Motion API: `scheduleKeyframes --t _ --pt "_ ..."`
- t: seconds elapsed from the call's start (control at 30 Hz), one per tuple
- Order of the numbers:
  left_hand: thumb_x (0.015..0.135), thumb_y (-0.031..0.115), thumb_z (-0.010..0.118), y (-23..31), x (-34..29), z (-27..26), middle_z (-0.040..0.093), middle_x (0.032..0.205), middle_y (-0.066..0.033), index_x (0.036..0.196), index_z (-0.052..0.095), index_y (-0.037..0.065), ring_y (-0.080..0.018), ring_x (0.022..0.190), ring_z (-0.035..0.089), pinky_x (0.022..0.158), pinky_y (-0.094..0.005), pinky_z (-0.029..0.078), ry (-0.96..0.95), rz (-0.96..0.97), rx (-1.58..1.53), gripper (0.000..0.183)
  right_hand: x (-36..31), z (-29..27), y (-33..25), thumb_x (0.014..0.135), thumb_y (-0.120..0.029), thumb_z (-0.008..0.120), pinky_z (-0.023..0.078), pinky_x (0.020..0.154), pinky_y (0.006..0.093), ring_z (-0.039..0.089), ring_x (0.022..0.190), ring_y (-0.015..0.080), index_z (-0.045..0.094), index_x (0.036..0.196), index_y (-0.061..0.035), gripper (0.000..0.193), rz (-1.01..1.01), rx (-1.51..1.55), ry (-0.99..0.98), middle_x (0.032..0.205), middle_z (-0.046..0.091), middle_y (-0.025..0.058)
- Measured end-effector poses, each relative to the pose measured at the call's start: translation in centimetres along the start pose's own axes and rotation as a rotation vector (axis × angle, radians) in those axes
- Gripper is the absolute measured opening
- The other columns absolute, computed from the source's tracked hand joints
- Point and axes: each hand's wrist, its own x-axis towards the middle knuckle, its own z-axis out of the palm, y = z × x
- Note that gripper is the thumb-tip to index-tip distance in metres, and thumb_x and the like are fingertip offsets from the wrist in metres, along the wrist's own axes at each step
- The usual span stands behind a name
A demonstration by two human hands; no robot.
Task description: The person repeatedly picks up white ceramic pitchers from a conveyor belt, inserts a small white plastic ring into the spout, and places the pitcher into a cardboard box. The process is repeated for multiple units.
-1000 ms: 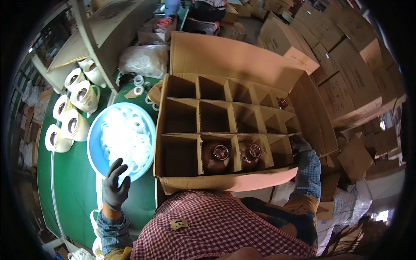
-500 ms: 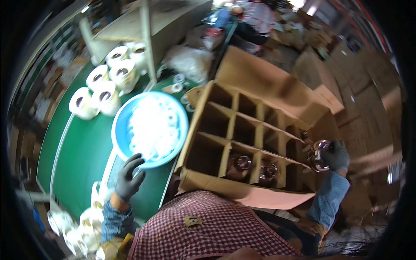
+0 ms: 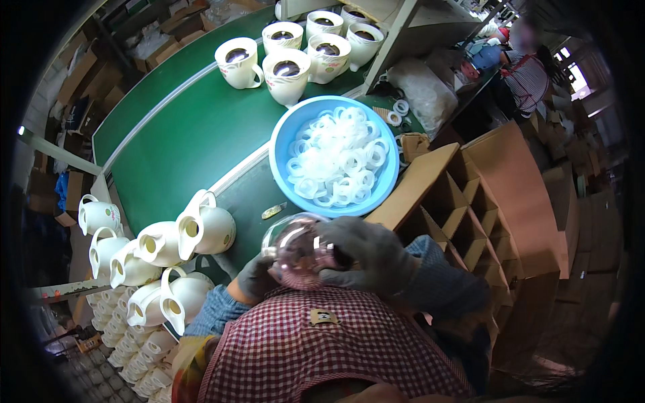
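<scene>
A shiny, pinkish see-through glass flask (image 3: 297, 247) lies tilted on its side in front of my apron, between my two hands. My right hand (image 3: 368, 254), in a grey glove, wraps round its right end. On the flask's lower left side, my gloved left hand (image 3: 256, 277) grips it with bent fingers, partly hidden by the glass. Just beyond the flask stands a light blue basin (image 3: 279, 176) heaped with translucent white rings (image 3: 336, 156). To the right is the cardboard box (image 3: 420, 185) with its divider compartments.
White jugs (image 3: 208, 232) with spouts and handles cluster at the left. Several white patterned vessels (image 3: 287, 72) with dark openings stand at the back of the green table (image 3: 175, 144). A plastic bag (image 3: 423, 91) lies behind the basin. Another person (image 3: 524, 77) is at far right.
My right hand has brought the glass flask from the box's right end to my front. My left hand, open near the basin before, now grips it too. The view has swung left.
</scene>
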Motion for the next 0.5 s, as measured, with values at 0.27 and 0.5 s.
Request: scheduleKeyframes --t 0.27,0.5 --pt "0.088 0.053 0.073 -1.1 -6.8 -7.4 0.054 0.153 -0.0140 0.154 0.046 0.010 -0.0318 0.140 0.051 0.119 -0.0522 0.040 0.205 0.399 -0.102 0.083 11.3 -2.0 16.2 0.099 -0.032 0.058 0.041 0.113 0.0442 0.058 0.129 0.0307 0.056 0.148 -0.0158 0.051 0.453 -0.687 -0.452 0.147 0.057 0.0111" --pt "0.088 0.060 0.071 0.8 -6.4 -7.4 0.047 0.158 -0.0156 0.157 0.042 0.012 -0.0346 0.144 0.045 0.120 -0.0545 0.038 0.253 0.552 -0.061 0.090 12.4 6.4 23.9 0.099 -0.037 0.059 0.039 0.112 0.0468 0.049 0.140 0.0246 0.045 0.153 -0.0211 0.058 0.534 -0.966 -0.865 0.156 0.044 0.0024"
